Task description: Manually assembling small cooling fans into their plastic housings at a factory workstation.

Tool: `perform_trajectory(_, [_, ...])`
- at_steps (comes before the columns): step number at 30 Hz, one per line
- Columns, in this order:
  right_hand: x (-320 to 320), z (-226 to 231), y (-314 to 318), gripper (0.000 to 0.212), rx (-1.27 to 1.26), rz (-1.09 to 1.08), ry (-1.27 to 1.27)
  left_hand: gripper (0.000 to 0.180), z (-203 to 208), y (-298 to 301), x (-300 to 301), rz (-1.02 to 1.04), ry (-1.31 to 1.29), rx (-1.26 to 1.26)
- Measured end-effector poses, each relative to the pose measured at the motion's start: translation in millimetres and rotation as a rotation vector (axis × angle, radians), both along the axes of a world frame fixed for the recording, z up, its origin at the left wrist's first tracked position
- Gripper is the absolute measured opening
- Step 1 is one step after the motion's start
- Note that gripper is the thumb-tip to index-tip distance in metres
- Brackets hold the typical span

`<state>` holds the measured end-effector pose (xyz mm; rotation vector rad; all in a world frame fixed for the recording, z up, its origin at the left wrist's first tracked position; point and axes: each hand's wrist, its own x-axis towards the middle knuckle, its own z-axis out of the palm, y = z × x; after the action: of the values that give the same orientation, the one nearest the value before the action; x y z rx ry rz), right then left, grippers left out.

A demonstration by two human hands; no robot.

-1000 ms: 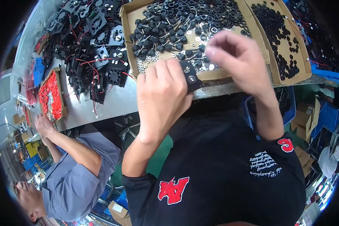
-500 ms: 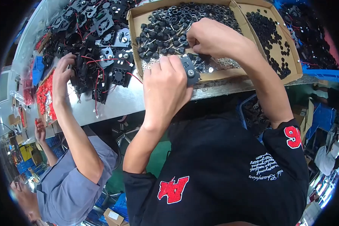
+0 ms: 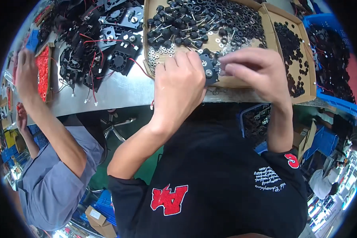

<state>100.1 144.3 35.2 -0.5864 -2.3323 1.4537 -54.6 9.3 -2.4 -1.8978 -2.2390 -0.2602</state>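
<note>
My left hand (image 3: pixel 179 81) is closed round a small dark flat plate, a bracket-like part (image 3: pixel 210 69) with a round metal fastener on its face, held over the near edge of a cardboard tray (image 3: pixel 242 85). Just to the right of that plate is my right hand (image 3: pixel 261 71), its thumb and fingertips bent together in a pinch. Whatever lies between those fingertips is too small and blurred to name. Behind both hands the tray holds black knobs with metal studs (image 3: pixel 178 29), black rings (image 3: pixel 242 23) and small shiny nuts or washers (image 3: pixel 162 51).
Black fan assemblies (image 3: pixel 119 59) with red wires are heaped on the metal table (image 3: pixel 119 89) to the left. A second tray (image 3: pixel 305 85) of black round pieces and a blue crate (image 3: pixel 333 101) stand on the right. A co-worker's arm (image 3: pixel 47 119) reaches past red parts (image 3: pixel 43 71).
My right hand has come out of the knob tray and down beside the plate in my left hand. The view has shifted a little. The co-worker's hand has moved left, away from the fan pile.
</note>
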Motion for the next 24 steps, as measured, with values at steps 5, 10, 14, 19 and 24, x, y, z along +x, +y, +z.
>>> perform_trajectory(5, [2,-4,-15,0.019,0.032,0.030,0.063,0.041,-4,-1,-2,-0.025,0.011,0.040])
perform_trajectory(10, [-5,-17,-17,0.017,0.114,0.035,0.141,0.036,-3,0,-2,-0.007,0.029,0.014])
perform_trajectory(14, [-9,-25,-13,0.017,0.169,0.070,0.203,0.032,-5,1,-1,0.005,0.042,0.058])
perform_trajectory(19, [-14,-33,-13,0.016,0.191,0.064,0.199,0.021,-11,1,-1,0.010,0.093,0.093])
perform_trajectory(24, [-14,-31,-15,0.018,0.207,0.051,0.177,0.018,-11,0,0,0.013,0.082,0.091])
